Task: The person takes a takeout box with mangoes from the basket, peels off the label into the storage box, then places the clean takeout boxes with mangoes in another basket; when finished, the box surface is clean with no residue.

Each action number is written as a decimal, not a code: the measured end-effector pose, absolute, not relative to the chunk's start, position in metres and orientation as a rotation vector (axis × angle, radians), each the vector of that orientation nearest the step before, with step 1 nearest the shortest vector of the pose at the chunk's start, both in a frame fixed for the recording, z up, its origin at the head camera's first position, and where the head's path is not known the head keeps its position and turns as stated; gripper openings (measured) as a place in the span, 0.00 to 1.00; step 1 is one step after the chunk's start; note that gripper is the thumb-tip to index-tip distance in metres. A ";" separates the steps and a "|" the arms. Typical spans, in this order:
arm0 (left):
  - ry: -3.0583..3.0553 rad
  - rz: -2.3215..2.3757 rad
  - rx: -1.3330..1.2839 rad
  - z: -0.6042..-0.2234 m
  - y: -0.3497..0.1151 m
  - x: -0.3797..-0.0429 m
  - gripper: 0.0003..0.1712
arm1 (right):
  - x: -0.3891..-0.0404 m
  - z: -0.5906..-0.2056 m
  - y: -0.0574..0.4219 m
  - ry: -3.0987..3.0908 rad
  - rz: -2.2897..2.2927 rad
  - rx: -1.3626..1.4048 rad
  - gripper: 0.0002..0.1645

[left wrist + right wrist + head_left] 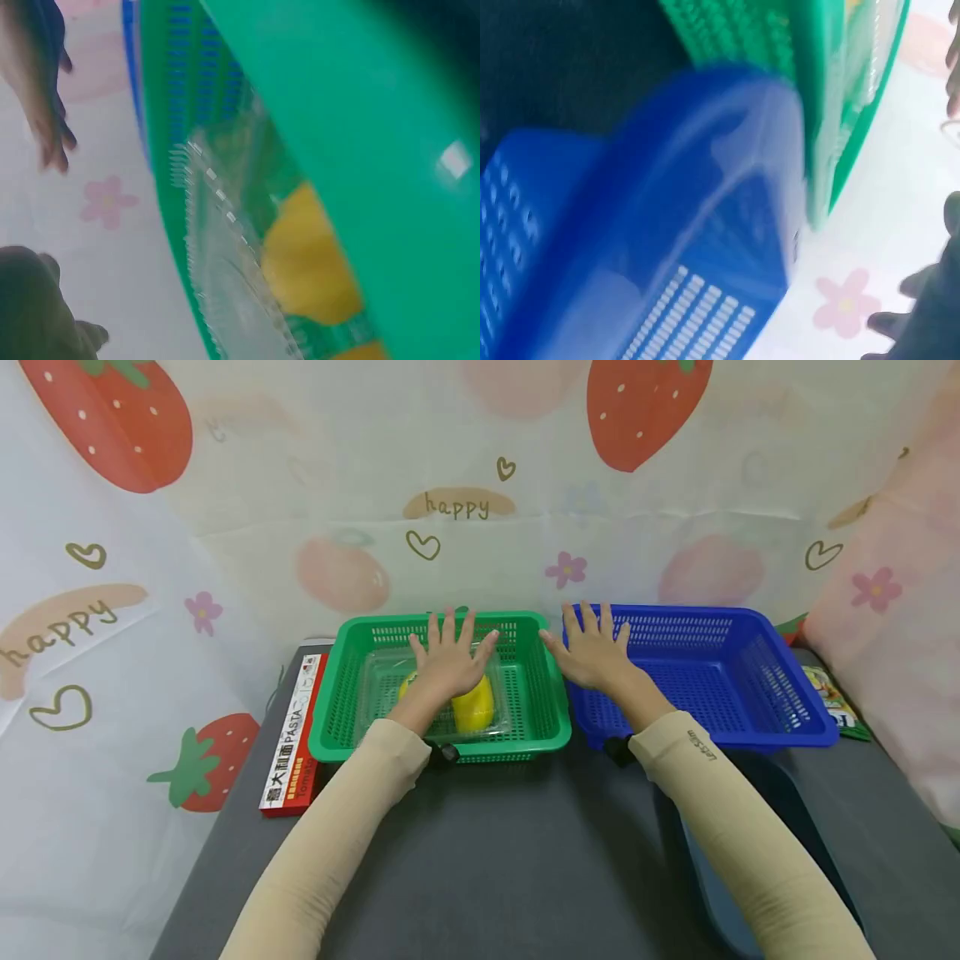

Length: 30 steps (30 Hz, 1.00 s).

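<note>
My left hand [447, 662] is held above the green basket [557, 702], fingers straight and spread, holding nothing. Inside that basket lies a clear plastic box [372, 693] with yellow rounded items [474, 706] in it, partly hidden by the left hand and wrist. The left wrist view shows the box's crimped edge [225, 217] and a yellow item [307, 259] close up. My right hand [592, 653], also spread with nothing in it, is over the left end of the blue basket [697, 693]. The blue basket's inside shows no contents.
A red and white pasta box [292, 735] lies left of the green basket. At the far right, a colourful packet [836, 702] sits beside the blue basket. Beneath my right forearm is a dark blue tray [772, 793] on the grey table [510, 860]. A printed curtain [480, 560] hangs behind.
</note>
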<state>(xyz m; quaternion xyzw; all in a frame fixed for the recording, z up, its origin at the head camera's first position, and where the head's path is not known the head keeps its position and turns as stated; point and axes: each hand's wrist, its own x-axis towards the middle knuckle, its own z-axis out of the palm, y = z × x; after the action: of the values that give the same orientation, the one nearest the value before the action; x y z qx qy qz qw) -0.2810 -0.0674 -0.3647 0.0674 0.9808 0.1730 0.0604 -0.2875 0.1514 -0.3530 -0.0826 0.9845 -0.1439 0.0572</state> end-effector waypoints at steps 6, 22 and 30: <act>3.068 0.752 0.170 -0.362 -0.083 -0.245 0.40 | -0.272 -0.350 0.130 3.065 -0.546 -0.511 0.42; 3.126 1.352 -0.755 -0.418 -0.206 -0.187 0.34 | -0.279 -0.380 0.094 2.454 -1.073 -0.274 0.40; 2.962 1.574 -0.647 -0.437 -0.220 -0.184 0.33 | -0.284 -0.391 0.087 2.245 -1.195 -0.189 0.40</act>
<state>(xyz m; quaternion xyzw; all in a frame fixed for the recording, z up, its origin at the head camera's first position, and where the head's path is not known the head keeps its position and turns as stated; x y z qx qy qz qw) -0.1844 -0.2199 -0.4370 -0.1877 0.8588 0.4565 -0.1369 -0.2844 0.0873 -0.3907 -0.0709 0.8422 -0.4483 0.2912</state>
